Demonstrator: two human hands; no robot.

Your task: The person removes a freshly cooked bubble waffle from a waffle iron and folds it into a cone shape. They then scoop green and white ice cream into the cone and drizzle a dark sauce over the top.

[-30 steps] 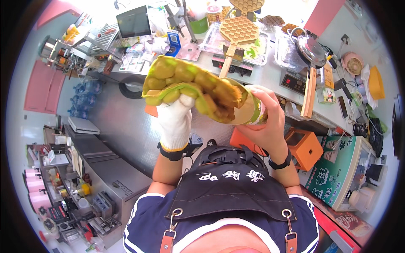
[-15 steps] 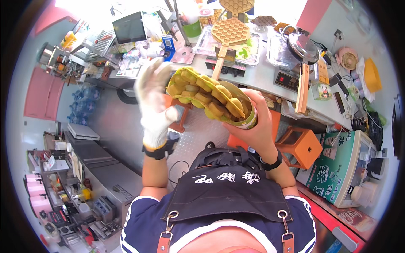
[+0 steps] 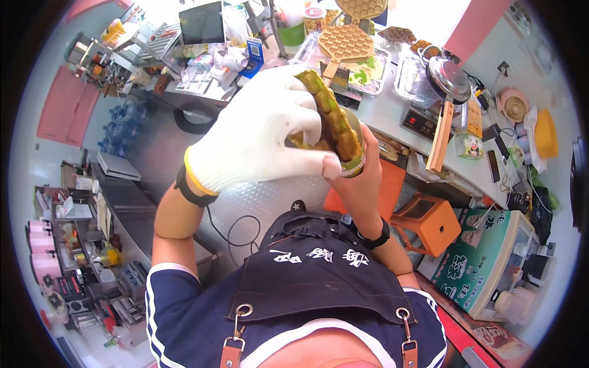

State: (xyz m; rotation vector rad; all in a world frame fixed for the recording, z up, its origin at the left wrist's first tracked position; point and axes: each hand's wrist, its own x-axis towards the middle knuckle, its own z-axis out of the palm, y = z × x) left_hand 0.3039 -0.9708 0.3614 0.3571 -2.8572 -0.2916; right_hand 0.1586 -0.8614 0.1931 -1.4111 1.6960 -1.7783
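My left hand (image 3: 264,126), in a white knit glove with a yellow cuff, curls its fingers and thumb around a green-and-brown bubble waffle (image 3: 336,116). The waffle is folded over and its lower end sits inside a paper cup (image 3: 354,165). Bare, my right hand (image 3: 365,187) is wrapped around that cup from the right side and below. Much of the waffle's left part is hidden behind the gloved fingers.
On the counter ahead lie an opened bubble-waffle iron (image 3: 345,44) and a metal tray (image 3: 383,70) with green batter spills. To the right are a closed round iron (image 3: 445,80) and a pink fan (image 3: 512,104). An orange stool (image 3: 426,224) stands below.
My gloved left hand has come in from the left and closed over the waffle. The waffle now stands more upright in the cup. My right hand keeps its hold.
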